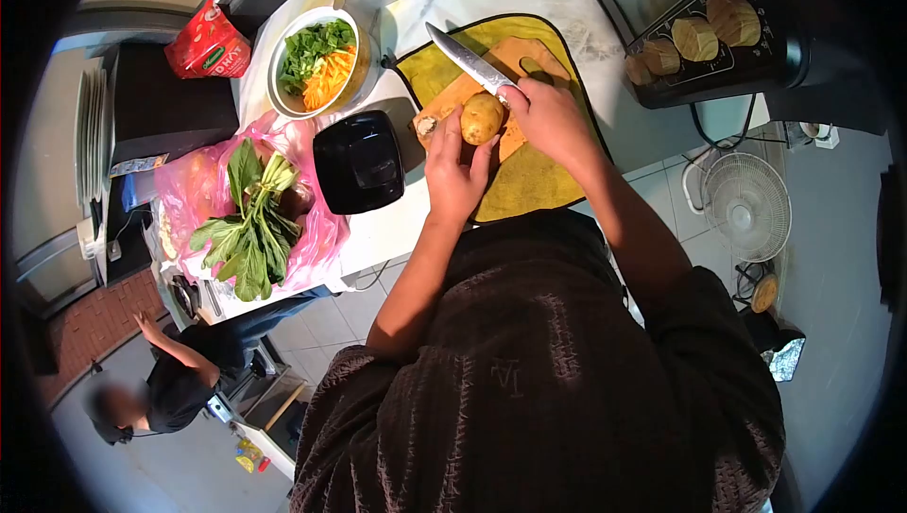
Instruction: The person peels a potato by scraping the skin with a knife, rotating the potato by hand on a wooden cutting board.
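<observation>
While the left hand (457,171) clasps a potato (482,119), the right hand (551,119) grips a knife (465,59) jutting past the board edge (455,93).

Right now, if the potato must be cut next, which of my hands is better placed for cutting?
Probably the right: your right hand holds the knife close to the potato, while your left hand has fingers on the potato, suited to steadying it.

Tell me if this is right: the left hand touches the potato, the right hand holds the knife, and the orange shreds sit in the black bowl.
Wrong bowl: the head view shows the orange shreds in the round white bowl. The left hand does touch the potato, and the right hand holds the knife.
</observation>
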Available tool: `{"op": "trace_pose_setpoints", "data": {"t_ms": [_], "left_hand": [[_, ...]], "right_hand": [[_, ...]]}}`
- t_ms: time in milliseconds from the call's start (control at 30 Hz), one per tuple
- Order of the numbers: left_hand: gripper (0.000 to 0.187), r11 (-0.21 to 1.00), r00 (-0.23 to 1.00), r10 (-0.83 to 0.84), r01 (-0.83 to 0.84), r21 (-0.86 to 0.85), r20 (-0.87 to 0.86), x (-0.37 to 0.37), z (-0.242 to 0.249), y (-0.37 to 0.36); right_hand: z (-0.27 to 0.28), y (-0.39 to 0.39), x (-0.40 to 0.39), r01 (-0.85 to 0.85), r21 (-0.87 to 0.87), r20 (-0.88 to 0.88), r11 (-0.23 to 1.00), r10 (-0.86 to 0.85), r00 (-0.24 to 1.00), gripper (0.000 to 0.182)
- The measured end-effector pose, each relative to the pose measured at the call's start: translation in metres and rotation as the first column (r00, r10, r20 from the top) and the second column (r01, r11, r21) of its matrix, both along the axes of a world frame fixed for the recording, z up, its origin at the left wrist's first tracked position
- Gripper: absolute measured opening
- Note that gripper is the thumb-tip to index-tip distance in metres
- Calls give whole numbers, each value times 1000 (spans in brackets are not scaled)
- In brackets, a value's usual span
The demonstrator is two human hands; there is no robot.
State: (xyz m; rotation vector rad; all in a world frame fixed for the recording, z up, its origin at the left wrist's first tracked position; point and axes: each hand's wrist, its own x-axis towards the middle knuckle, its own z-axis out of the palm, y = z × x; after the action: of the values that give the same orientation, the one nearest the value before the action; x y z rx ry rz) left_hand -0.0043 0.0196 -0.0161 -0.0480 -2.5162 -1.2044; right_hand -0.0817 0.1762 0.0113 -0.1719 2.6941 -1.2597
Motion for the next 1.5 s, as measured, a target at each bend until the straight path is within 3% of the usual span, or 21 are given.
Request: {"op": "trace_pose_setpoints", "data": {"t_ms": [100, 233, 300, 433, 500, 567, 833, 933, 1033, 1167, 1300, 1500], "left_hand": [[60, 999, 999, -23, 21, -48, -32, -1, -2, 0], [60, 999, 1000, -19, 18, -29, -20, 4, -5, 0], [60, 1000, 1000, -13, 13, -20, -6, 3, -5, -2], [59, 997, 998, -49, 48, -54, -24, 0, -5, 1], [59, 995, 997, -74, 73, -67, -19, 5, -3, -1], [59, 987, 989, -125, 116, -107, -82, 3, -4, -3], [60, 983, 987, -132, 119, -137, -90, 4, -11, -4], [59, 976, 982, -176, 164, -146, -69, 6, -7, -3], [58, 979, 987, -152, 143, -142, -51, 5, -9, -1], [58, 974, 980, -180, 167, -155, -79, 6, -9, -4], [59, 980, 986, -154, 144, -134, -66, 4, -10, 2], [60, 974, 981, -185, 176, -140, -54, 5, -3, 0]], "right_hand": [[4, 2, 4, -12, 29, 25, 1000, 12, 1000, 40], [0, -4, 8, 28, -109, 51, 994, -23, 998, 42], [-2, 0, -3, 14, 19, 56, 1000, -15, 998, 41], [8, -1, 9, 10, -82, 20, 997, -9, 1000, 41], [3, 1, 6, -6, -76, 101, 997, 13, 995, 41], [-4, 10, -4, -36, 45, 22, 998, 35, 999, 41], [8, 6, 4, -20, -49, 92, 999, 25, 995, 40], [2, 11, -9, -74, 72, -15, 995, 75, 997, 41], [20, 11, 1, -90, 20, 25, 996, 89, 996, 40], [-8, 14, -5, -50, 85, -6, 995, 51, 999, 39], [21, 13, 4, -64, 9, -1, 998, 64, 998, 39], [4, 18, -6, -62, 51, 6, 997, 62, 998, 41]]}}
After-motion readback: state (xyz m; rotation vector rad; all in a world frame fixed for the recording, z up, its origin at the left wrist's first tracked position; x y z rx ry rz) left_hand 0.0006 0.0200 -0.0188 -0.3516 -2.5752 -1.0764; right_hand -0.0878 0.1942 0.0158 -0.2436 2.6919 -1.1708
